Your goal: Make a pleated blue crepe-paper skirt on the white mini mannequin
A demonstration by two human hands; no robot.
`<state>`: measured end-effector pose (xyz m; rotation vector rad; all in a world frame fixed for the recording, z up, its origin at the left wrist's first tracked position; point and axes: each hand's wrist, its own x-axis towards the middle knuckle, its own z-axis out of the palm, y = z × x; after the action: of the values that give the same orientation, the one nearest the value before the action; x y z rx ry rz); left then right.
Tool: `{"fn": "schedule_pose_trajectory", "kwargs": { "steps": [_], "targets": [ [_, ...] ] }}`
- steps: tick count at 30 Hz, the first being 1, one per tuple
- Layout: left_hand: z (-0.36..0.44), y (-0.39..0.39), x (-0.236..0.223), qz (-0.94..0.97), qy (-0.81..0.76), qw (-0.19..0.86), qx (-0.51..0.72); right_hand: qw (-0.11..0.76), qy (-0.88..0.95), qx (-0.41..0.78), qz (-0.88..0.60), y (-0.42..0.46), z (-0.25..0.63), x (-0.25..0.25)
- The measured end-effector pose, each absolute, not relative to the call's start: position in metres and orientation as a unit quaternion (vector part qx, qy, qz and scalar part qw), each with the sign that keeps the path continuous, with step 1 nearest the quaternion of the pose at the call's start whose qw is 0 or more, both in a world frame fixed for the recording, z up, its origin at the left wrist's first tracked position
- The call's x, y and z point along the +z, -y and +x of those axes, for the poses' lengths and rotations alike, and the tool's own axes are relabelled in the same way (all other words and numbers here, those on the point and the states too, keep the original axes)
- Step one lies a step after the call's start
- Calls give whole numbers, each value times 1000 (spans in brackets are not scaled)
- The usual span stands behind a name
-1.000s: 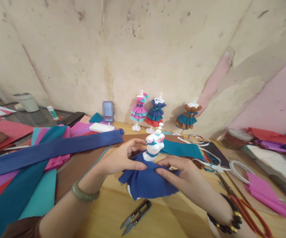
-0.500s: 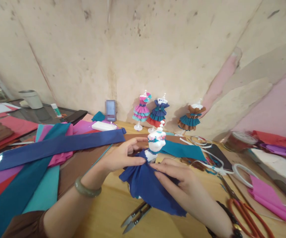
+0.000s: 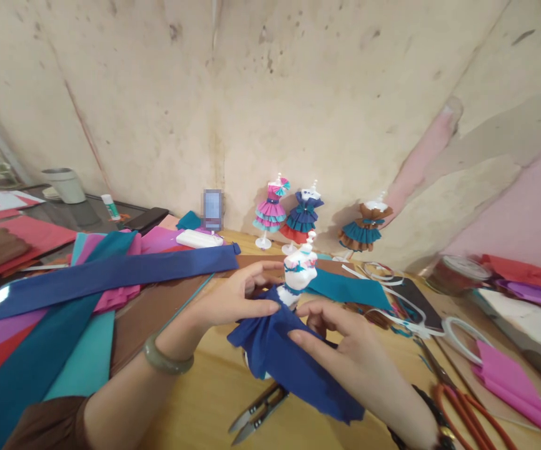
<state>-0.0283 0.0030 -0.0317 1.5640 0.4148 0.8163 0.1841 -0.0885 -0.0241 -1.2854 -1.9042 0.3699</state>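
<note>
A small white dress-form mannequin [image 3: 300, 272] stands in front of me, with teal and pink trim on its chest and a teal band at the waist. Dark blue fabric [image 3: 293, 362] is gathered in pleats around its left side below the waist, and its loose end spreads down to the right. My left hand [image 3: 252, 290] pinches the pleats at the waist between thumb and fingers. My right hand [image 3: 340, 340] holds the loose part of the fabric, thumb on top and fingers partly behind it. Thread snips [image 3: 257, 412] lie on the table just below the fabric.
Several fabric strips, including a long blue one [image 3: 111, 275], lie at the left. Three dressed mini mannequins stand by the wall, one in pink [image 3: 269, 212]. Orange-handled scissors [image 3: 458, 400], white cord [image 3: 420, 306] and pink fabric [image 3: 509, 387] lie at the right.
My right hand has shifted slightly right and down from the waist, its thumb and fingers wider apart. The fabric's loose end has moved down and right. My left hand keeps its pinch.
</note>
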Motion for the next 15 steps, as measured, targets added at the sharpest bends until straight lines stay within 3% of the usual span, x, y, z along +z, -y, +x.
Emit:
{"fn": "schedule_pose_trajectory", "kwargs": {
  "steps": [15],
  "targets": [
    [-27, -1, -31, 696, -186, 600, 349, 388, 790, 166, -444, 84, 190, -32]
  ]
}}
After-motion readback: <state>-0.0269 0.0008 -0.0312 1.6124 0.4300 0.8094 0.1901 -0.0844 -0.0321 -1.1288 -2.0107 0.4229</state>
